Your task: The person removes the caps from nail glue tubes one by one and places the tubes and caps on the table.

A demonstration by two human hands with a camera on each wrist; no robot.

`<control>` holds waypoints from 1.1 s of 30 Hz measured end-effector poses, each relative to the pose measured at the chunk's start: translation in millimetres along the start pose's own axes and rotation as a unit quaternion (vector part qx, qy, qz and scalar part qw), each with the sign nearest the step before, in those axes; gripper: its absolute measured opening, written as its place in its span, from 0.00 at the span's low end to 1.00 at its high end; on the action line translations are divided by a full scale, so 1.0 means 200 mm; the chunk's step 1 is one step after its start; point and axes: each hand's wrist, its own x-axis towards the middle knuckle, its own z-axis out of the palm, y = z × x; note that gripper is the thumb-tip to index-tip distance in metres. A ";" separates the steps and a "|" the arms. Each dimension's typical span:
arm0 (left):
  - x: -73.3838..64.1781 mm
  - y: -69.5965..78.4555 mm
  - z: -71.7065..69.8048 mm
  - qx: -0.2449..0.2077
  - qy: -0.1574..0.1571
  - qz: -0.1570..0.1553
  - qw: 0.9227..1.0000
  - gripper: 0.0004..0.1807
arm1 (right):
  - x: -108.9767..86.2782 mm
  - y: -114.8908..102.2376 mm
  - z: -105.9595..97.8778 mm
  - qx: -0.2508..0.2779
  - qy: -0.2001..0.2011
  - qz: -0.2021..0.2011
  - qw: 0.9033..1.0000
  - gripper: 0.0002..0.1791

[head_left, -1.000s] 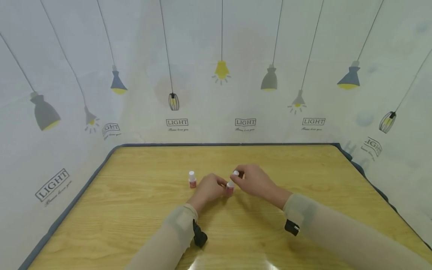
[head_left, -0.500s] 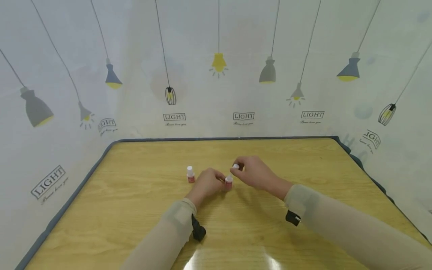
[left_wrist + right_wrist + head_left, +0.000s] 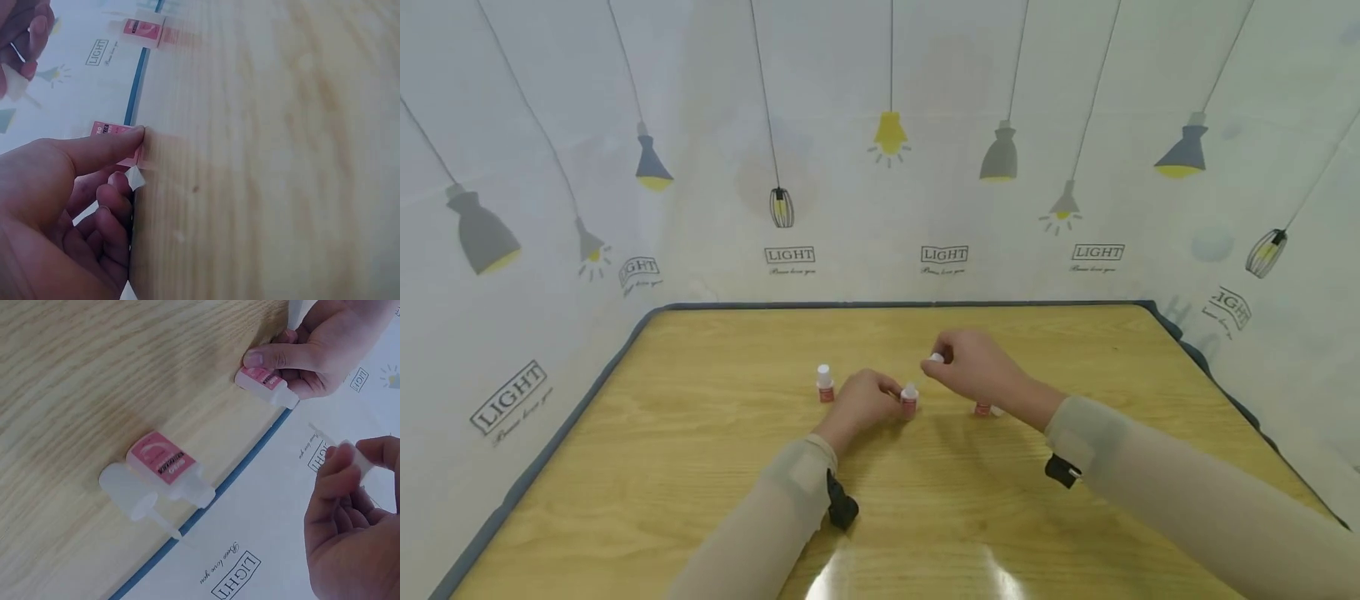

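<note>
My left hand [image 3: 867, 402] pinches a small white bottle [image 3: 909, 403] with a pink label, standing upright on the table. Its neck is uncapped in the right wrist view, where thumb and fingers grip the lower body. Up and to the right, my right hand [image 3: 976, 367] pinches a white cap [image 3: 361, 464], from which a thin applicator stick [image 3: 322, 433] points toward that bottle. Below the right hand, a second uncapped bottle [image 3: 164, 464] stands with its own cap and stick [image 3: 128, 490] beside it. In the head view my right hand partly hides this bottle.
A third bottle [image 3: 825, 384], with its white cap on, stands left of my left hand. The wooden table [image 3: 737, 467] has a dark edge along the back, against a pale wall covering [image 3: 850, 83] printed with lamps.
My right hand has lifted the cap and its stick out of the held bottle, moving up and right. The uncapped bottle under that hand has come into view. My left hand stays put.
</note>
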 end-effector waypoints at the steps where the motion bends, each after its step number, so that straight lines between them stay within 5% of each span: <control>1: 0.00 0.00 0.00 -0.006 0.000 -0.003 1.000 0.12 | 0.00 0.00 -0.01 0.003 0.000 0.002 1.000 0.11; 8: 0.01 -0.03 -0.02 -0.021 -0.003 -0.011 1.000 0.16 | -0.02 0.05 0.00 0.053 -0.014 0.016 0.998 0.14; 15: 0.01 -0.02 -0.02 -0.015 -0.011 -0.005 1.000 0.19 | -0.05 0.06 0.06 0.142 -0.049 0.062 0.987 0.20; 21: 0.02 -0.01 -0.04 -0.016 -0.017 -0.011 1.000 0.19 | -0.02 0.05 0.11 0.138 -0.012 0.042 0.990 0.16; 33: 0.02 -0.02 -0.03 -0.025 -0.026 -0.012 0.999 0.19 | 0.00 0.11 0.25 0.116 -0.032 0.091 0.989 0.16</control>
